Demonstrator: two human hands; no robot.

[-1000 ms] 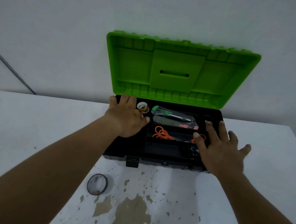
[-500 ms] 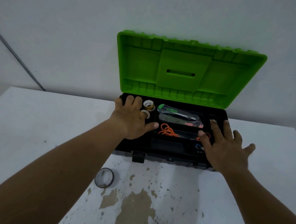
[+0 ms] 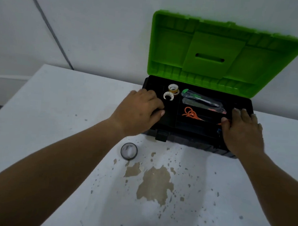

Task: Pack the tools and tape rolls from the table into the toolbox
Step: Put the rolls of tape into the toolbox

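Note:
The toolbox (image 3: 192, 142) is black with its green lid (image 3: 219, 52) standing open against the wall. In its tray lie two pale tape rolls (image 3: 170, 92), a green utility knife (image 3: 198, 97), a second cutter (image 3: 205, 105) and orange scissors (image 3: 191, 114). My left hand (image 3: 137, 112) curls over the tray's left rim, thumb inside. On the right rim rests my right hand (image 3: 242, 130), with its thumb in the tray. A dark tape roll (image 3: 129, 151) lies flat on the table in front of the box, below my left wrist.
The white table (image 3: 74, 107) has brown patches of worn paint (image 3: 154, 182) in front of the box. A black latch (image 3: 161, 135) hangs at the box's front left. The wall is right behind the lid. The table's left edge runs diagonally at the left.
My left hand slid from the tray's left compartment to its left rim, uncovering both pale rolls. My right hand shifted slightly onto the right rim. The view swung left.

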